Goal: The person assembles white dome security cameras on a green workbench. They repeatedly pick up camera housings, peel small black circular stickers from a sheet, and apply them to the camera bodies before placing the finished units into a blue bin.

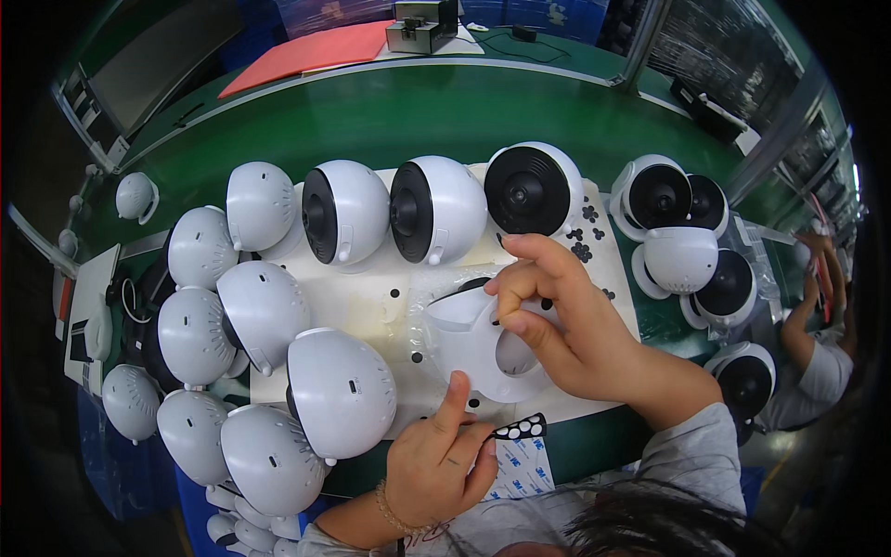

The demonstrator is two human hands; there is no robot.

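Note:
A white dome camera [450,339] lies tipped on the work mat in front of me, its round base [483,357] turned up. My left hand [434,464] points its index finger at the base's near edge; thumb and other fingers pinch a black strip of round pads [522,427]. Over the base's right side is my right hand [571,320], index finger raised apart from the thumb, other fingers curled. A small black round pad [499,239] appears to cling to that index fingertip. Another black pad [546,304] shows beside the right fingers. The camera's lens side is mostly hidden.
Several white cameras stand left [342,395], along the back [438,209] and right [680,260]. Black flower-shaped pieces [581,251] lie on the pale mat [343,316]. A printed backing sheet [522,467] is near my body. Another person's arm [796,334] shows far right.

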